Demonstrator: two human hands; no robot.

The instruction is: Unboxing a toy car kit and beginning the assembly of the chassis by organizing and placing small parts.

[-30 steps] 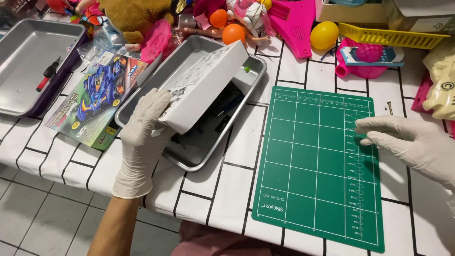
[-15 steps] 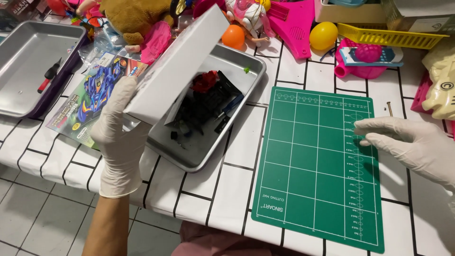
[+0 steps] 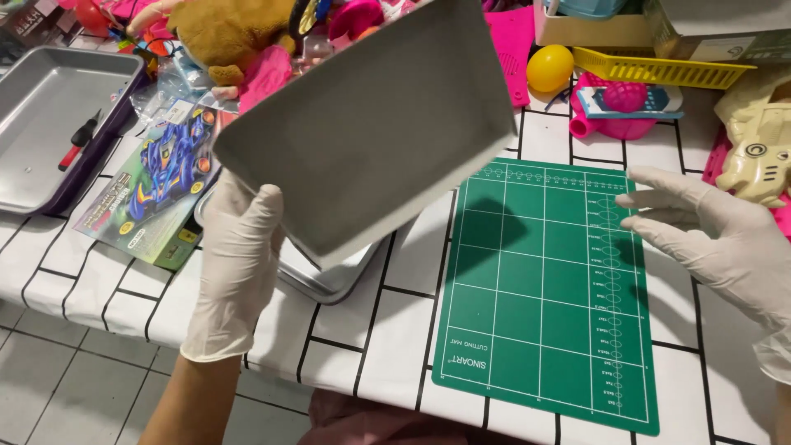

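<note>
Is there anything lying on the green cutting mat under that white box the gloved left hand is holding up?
Nothing visible: the green cutting mat lies bare beside the lifted white cardboard box in the left hand; the right hand hovers at its right edge.

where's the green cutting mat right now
In the head view, the green cutting mat lies flat on the tiled table, right of centre, between the lifted grey box and the gloved right hand.
</note>
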